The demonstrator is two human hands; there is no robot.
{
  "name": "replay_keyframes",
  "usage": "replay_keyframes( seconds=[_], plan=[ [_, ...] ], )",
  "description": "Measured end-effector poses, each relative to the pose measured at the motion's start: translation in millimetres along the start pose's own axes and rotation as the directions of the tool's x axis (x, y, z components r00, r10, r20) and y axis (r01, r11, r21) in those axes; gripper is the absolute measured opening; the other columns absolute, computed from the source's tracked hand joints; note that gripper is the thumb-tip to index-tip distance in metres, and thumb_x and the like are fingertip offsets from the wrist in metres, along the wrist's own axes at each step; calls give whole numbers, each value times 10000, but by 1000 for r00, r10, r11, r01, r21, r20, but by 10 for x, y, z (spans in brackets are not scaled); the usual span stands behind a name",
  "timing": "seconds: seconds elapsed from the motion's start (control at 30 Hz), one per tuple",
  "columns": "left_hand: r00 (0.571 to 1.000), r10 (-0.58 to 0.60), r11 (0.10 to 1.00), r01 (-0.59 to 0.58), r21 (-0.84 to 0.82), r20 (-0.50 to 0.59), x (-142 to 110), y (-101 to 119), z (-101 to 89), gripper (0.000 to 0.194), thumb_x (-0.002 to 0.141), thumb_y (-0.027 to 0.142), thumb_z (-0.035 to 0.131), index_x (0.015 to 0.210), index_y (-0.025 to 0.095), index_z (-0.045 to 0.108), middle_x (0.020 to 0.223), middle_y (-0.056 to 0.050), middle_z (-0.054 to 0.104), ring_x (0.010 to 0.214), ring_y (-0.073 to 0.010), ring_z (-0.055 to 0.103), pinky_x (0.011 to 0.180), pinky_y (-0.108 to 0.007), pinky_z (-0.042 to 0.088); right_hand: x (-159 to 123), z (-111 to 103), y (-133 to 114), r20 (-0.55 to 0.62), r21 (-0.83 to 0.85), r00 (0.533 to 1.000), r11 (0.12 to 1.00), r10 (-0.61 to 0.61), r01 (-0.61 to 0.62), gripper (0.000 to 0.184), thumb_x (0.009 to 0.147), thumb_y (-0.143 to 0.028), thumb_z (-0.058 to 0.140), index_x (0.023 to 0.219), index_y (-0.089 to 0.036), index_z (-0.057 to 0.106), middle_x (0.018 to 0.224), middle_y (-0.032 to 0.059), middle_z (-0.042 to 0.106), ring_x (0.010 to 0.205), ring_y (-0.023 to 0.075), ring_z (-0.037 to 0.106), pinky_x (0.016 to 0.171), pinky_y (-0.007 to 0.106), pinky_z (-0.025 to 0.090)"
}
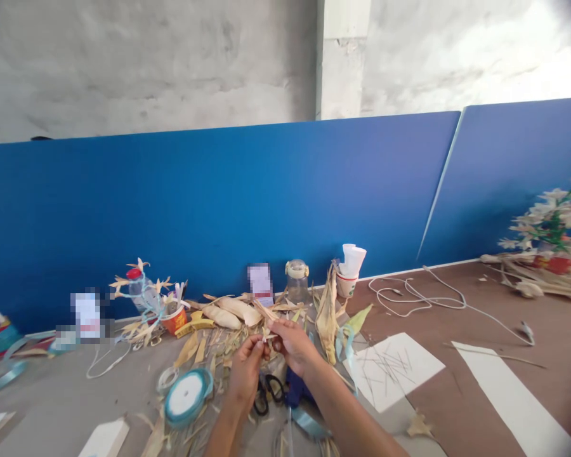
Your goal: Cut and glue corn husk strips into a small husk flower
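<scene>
Close together over the middle of the desk, my left hand (248, 363) and my right hand (292, 344) pinch a small pale piece of corn husk (265, 334) between their fingertips. Both hands are closed, and the piece's lower part is hidden by the fingers. Black-handled scissors (261, 401) lie just below the hands. Beside them, partly under my right forearm, is a dark blue tool (295, 388), perhaps a glue gun. A spool of teal ribbon (185, 398) lies left of my left forearm. Dried husks (235, 311) are heaped behind the hands.
A clear bottle (297, 282) and a paper cup (346, 284) stand along the blue partition (219, 209). Thin sticks lie on white paper (412, 365) at right, near a white cable (428, 298). Husk flowers (145, 298) surround a red-capped bottle at left. Another flower arrangement (556, 219) stands far right.
</scene>
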State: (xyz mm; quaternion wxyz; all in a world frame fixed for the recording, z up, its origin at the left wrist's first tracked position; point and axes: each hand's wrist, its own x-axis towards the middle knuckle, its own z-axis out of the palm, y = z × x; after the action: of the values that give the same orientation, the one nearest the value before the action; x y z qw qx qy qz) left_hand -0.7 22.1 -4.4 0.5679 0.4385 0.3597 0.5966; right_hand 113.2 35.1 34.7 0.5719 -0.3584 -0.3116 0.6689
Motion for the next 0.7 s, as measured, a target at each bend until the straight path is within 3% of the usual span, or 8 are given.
replay_keyframes(
  seconds=[0.17,0.43,0.6,0.7],
  plan=[
    [994,-33,999,35,-18,109,-6,5,9,186,687,347,714,713,171,660,661,-6,602,619,-137,503,639,-262,416,20,-12,9,-15,51,999,998,33,-32,320,579,-369,721,510,-169,480,398,-60,472,334,40,334,377,190,212],
    [996,-70,987,61,-152,-50,9,69,32,295,540,370,809,691,164,660,682,-5,627,615,-134,542,626,-267,455,35,-18,-31,-46,101,998,994,51,-46,325,690,-427,635,570,-142,535,418,-65,455,341,32,346,393,182,227],
    [999,-53,982,50,-184,-9,27,59,14,261,595,355,782,736,161,679,731,-33,664,671,-149,582,669,-282,469,-15,38,-30,10,15,1000,999,29,-29,285,661,-409,643,646,-129,588,474,-48,519,368,37,370,408,189,226],
    [999,-47,986,46,-162,1,32,35,4,250,610,358,770,737,161,685,723,-41,672,674,-161,591,670,-289,470,-39,58,-25,26,-35,999,999,21,-20,222,599,-329,679,591,-138,567,458,-60,516,362,27,341,408,188,204]
  ],
)
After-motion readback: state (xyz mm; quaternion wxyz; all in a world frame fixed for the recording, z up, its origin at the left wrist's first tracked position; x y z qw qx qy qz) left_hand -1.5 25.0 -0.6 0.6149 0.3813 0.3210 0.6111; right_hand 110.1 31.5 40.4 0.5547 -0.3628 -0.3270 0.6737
